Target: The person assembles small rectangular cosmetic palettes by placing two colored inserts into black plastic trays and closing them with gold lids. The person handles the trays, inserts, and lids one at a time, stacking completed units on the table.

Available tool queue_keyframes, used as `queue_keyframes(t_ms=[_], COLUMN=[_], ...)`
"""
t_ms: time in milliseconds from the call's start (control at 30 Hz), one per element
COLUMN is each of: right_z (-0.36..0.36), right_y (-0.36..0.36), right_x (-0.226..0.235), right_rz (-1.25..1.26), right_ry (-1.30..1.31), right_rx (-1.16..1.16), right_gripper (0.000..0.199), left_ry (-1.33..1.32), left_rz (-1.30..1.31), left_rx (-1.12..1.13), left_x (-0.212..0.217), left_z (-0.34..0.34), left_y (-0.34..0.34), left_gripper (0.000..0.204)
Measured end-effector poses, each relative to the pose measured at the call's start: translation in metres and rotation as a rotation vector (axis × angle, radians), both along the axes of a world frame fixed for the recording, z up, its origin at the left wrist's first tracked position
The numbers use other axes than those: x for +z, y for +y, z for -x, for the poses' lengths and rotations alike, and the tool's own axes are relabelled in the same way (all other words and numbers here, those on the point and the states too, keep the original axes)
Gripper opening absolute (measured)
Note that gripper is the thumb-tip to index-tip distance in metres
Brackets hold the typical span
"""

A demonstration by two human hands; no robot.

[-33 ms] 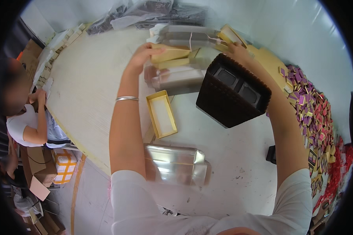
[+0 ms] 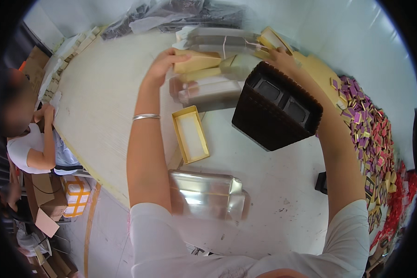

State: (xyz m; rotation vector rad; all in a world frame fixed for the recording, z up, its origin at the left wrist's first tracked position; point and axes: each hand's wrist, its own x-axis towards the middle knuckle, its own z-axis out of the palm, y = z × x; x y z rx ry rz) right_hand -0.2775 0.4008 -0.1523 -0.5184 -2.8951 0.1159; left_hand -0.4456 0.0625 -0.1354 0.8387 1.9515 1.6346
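My left hand [image 2: 161,67] is closed on the end of a pale gold box [image 2: 197,61] over the far middle of the table. Farther right, my right hand [image 2: 282,61] has its fingers curled at the near end of another shallow gold box [image 2: 277,39] with a white inside. Between and beyond the hands lie folded clear plastic sleeves [image 2: 213,92], partly smeared. A tall stack of dark brown plastic trays [image 2: 275,111] stands beside my right forearm. Nearer me, an open gold box [image 2: 191,135] with a white inside rests on the table.
A flat clear plastic sleeve [image 2: 208,192] lies near my left elbow. Small purple, red and gold packets [image 2: 363,125] are heaped along the right. A small black object [image 2: 321,183] sits by my right arm. Another person [image 2: 32,148] works at the left edge, near cardboard boxes [image 2: 51,199].
My left hand has shifted slightly left with the gold box in it. The right hand and the things on the table look nearly the same.
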Motion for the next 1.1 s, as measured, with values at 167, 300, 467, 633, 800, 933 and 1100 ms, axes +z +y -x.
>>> queue_keyframes(t_ms=[167, 300, 467, 633, 800, 933, 1100], right_z=[0.004, -0.015, -0.025, -0.013, -0.045, -0.112, -0.299], right_y=[0.021, 0.011, 0.015, 0.006, 0.028, 0.006, -0.069], right_x=[-0.004, 0.014, 0.017, 0.018, 0.02, 0.083, 0.142], right_rz=[-0.073, -0.056, -0.101, 0.111, 0.211, 0.379, 0.27], right_ry=[-0.068, 0.052, -0.006, 0.017, 0.458, 0.659, 0.231], right_rx=[0.086, 0.04, 0.169, 0.116, 0.069, 0.119, 0.151], right_gripper=[0.037, 0.032, 0.03, 0.029, 0.031, 0.033, 0.019], left_ry=[-0.069, -0.078, 0.03, 0.089, -0.045, 0.196, 0.215], left_rz=[-0.299, -0.578, 0.334, 0.88, 0.661, 0.997, 1.023], left_rx=[0.026, 0.178, 0.031, 0.046, -0.241, -0.415, -0.49], left_x=[0.044, 0.104, 0.079, 0.048, 0.09, 0.095, 0.063], left_z=[-0.011, -0.033, -0.008, -0.003, -0.041, -0.089, -0.107], left_y=[-0.021, -0.034, -0.041, -0.059, -0.065, -0.075, -0.057], left_gripper=[0.03, 0.045, 0.052, 0.059, 0.052, 0.058, 0.055])
